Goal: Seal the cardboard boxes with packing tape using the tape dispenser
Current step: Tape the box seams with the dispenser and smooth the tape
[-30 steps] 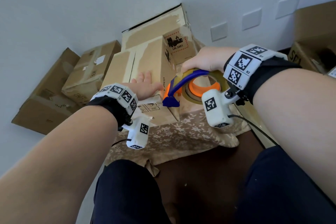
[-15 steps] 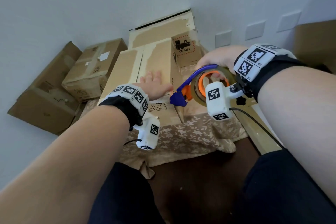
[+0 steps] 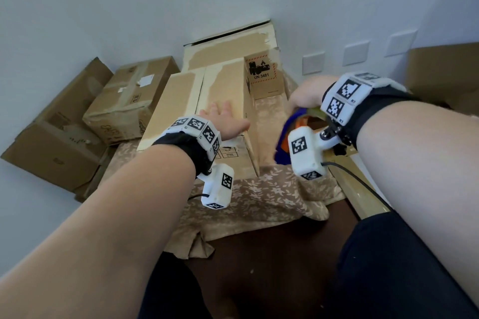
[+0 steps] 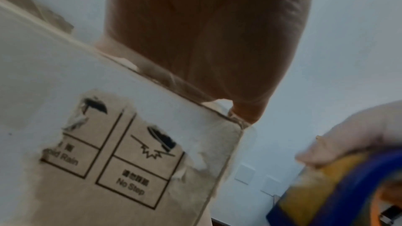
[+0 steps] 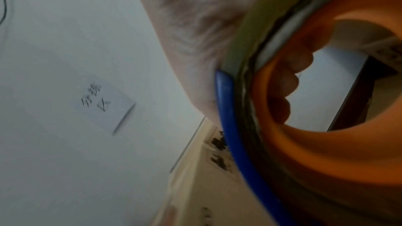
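Here, the cardboard box (image 3: 220,101) stands on a floral cloth (image 3: 259,197) in the middle of the scene, its top flaps closed along a centre seam. The left hand (image 3: 223,124) lies flat on the near right part of the top, fingers straight, pressing the flap down; the left wrist view shows the palm (image 4: 206,40) resting at the box edge above printed handling symbols (image 4: 121,154). The tape dispenser (image 3: 287,137), blue frame with an orange hub, hangs just right of the box, apart from it, above the cloth. The right hand (image 3: 305,96) grips it from above; the right wrist view shows fingers (image 5: 284,82) curled through the orange hub (image 5: 326,143) and the palm against the tape roll. A box with a UN 3481 label (image 3: 261,72) stands behind, at the far wall. Further boxes (image 3: 129,101) lie to the left. Wall plates (image 3: 355,53) sit at the far right.
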A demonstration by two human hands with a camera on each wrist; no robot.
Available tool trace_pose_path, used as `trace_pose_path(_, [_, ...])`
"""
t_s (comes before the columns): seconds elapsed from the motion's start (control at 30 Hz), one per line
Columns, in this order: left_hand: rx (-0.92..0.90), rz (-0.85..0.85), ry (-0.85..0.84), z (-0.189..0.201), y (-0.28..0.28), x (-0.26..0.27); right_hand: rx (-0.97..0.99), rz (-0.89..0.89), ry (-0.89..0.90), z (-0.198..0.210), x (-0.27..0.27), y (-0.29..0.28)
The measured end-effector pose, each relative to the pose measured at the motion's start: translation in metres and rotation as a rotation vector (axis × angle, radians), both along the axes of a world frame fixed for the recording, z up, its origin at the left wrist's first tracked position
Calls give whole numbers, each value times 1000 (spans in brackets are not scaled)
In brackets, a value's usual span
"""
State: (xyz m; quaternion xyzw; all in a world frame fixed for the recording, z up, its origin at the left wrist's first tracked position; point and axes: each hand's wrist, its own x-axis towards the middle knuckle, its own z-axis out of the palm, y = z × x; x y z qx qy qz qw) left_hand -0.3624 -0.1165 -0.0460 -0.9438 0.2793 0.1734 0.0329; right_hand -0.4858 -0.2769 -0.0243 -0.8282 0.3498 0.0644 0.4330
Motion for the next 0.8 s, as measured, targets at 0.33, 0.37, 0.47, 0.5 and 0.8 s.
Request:
trace_pose_path(0.33, [46,87,-37,15,-10,-27,-387,13,99,-1,9,1])
trace_pose_path(0.37, [46,86,-40,15,-11,-29,-363,-57,47,-1,10,1])
trace_pose_path(0.47, [47,77,-43,12,-11,-26,-317,-181,-115,3,13,5])
trace_pose_path(0.5, [51,61,-48,11,-10,-23,-320,-198,-180,5,14,7])
trace_pose_path(0.8, [11,-299,161,26,42,10,-549,-48,-434,14,54,37])
